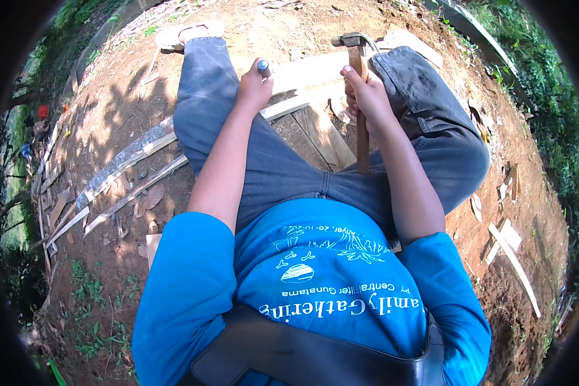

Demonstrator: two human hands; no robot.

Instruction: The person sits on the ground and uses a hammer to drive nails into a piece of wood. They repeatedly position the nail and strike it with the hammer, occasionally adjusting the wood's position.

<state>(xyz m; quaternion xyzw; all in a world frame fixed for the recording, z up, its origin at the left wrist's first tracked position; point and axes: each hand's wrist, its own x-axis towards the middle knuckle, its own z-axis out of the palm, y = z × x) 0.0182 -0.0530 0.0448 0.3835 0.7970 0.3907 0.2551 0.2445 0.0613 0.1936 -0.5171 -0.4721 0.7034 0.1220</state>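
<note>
My left hand is closed round an upright tool handle with a round blue end. The lower part of that tool is hidden by the hand, so its kind does not show. In my right hand is a claw hammer, gripped midway along its wooden handle. The hammer's metal head points away from me, above the hand, near my bent right knee. Between the two hands lies a pale, sunlit wooden board, just past the left fist. Darker wooden planks lie nearer, between my legs.
Long wood strips stretch out to the left on the brown soil. Wood scraps and a thin curved strip lie at the right. Dry leaves are scattered about. Green plants border the ground at the far right.
</note>
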